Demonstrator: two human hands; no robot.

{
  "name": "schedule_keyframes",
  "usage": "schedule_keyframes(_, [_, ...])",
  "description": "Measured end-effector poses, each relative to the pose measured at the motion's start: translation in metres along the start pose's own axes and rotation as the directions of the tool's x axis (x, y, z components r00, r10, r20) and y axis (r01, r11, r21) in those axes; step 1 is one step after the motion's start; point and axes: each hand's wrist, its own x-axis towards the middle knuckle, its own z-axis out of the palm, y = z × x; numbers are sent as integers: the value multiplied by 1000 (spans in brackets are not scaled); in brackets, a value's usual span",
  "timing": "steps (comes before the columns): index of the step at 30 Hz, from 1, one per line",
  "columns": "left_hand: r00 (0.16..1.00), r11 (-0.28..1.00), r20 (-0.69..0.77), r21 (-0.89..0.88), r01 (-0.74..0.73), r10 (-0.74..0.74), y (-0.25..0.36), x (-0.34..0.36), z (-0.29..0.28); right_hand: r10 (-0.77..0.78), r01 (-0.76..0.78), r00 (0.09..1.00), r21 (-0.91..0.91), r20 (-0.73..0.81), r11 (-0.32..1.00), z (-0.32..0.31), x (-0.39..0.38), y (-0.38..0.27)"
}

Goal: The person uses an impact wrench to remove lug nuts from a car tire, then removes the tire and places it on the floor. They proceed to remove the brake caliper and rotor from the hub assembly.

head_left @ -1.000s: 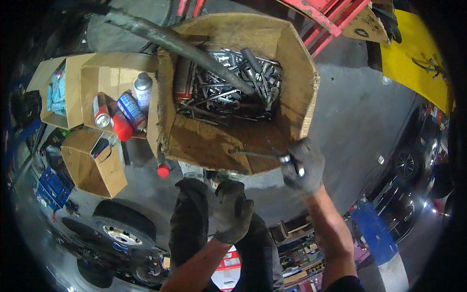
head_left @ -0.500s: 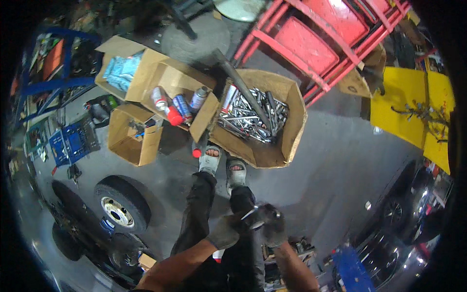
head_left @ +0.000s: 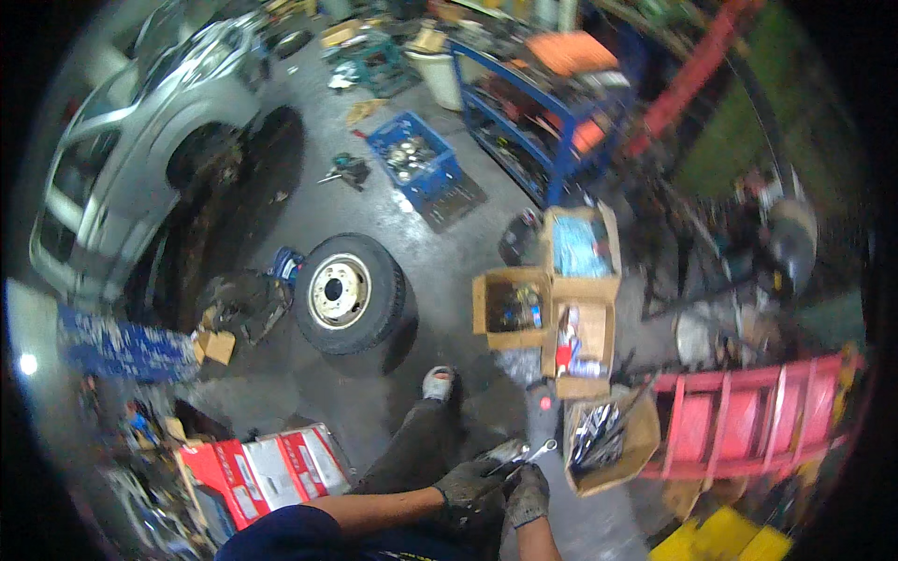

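Both my hands wear grey work gloves and are close together in front of my body, low in the view. My right hand (head_left: 527, 497) is closed on a silvery ring-ended wrench (head_left: 548, 446), whose ring end sticks up past the fingers. My left hand (head_left: 470, 482) is closed beside it, with a bright metal piece (head_left: 510, 453) at its fingertips; blur hides what kind it is. To the right of my hands stands an open cardboard box (head_left: 638, 447) holding a heap of metal hand tools (head_left: 597, 436).
A wheel with a tyre (head_left: 388, 299) lies ahead on the floor. Cardboard boxes (head_left: 482, 309) with spray cans and blue cloth stand right of it. A blue crate (head_left: 440, 145), a blue rack (head_left: 561, 154), a red metal frame (head_left: 664, 425) and red-and-white cartons (head_left: 271, 472) stand around. A silver car (head_left: 140, 187) is far left.
My view has swung left, so the tool box now lies to the right and the wheel near the middle. One foot is stepping toward the wheel. My hands stay together with the metal tools.
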Motion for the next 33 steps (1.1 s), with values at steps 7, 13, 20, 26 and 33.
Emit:
schedule_keyframes(7, [940, 965, -318, -183, -191, 126, -18, -58, -214, 144, -145, 989, -346, -28, 927, 181, 66, -42])
schedule_keyframes(13, [654, 892, -644, 439, -108, 396, -52, -137, -460, 201, -154, 979, -545, 26, 824, 425, 70, -42])
schedule_keyframes(20, [400, 848, -872, -421, -323, -281, -40, -191, -646, 227, 223, 922, -911, 312, 346, 663, 70, -45])
schedule_keyframes(26, [336, 727, -848, -526, -441, -409, -42, -152, -767, 163, 462, 880, -884, 446, -77, 808, 196, -55])
schedule_keyframes(33, [193, 606, -729, -663, -440, -657, -11, -126, -907, 292, 592, 781, -507, 552, -626, 1083, 367, -94])
